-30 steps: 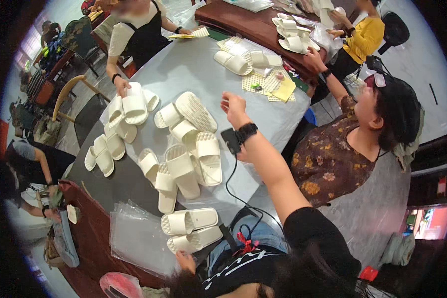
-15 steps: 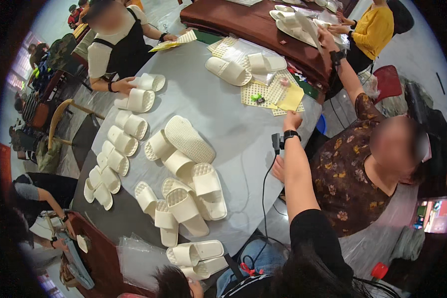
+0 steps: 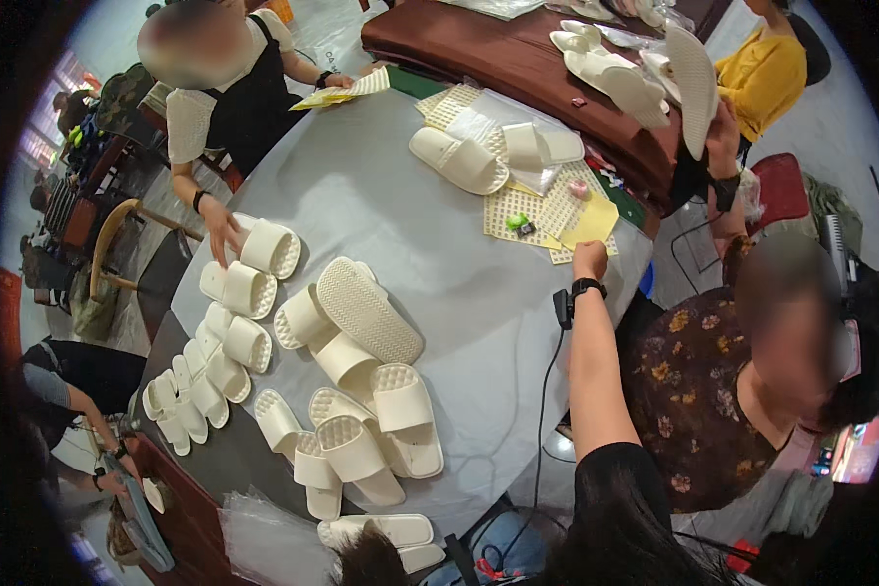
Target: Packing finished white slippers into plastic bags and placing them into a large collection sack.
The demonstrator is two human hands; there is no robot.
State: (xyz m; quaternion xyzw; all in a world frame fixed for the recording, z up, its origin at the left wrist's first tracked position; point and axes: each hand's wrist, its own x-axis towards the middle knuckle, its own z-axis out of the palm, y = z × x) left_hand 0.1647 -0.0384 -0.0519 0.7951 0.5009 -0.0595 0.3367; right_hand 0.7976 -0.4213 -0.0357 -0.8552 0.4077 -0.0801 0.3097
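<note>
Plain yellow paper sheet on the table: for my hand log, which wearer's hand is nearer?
Right: the right hand is at the near edge of the sheet; the left hand isn't visible.

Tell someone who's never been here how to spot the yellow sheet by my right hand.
Start with the pale grey table and follow it to its far right side, where small-patterned sheets overlap. Your right hand is there, and the yellow sheet is right at its fingers. Unlike those neighbours, it looks plain, solid yellow.
</note>
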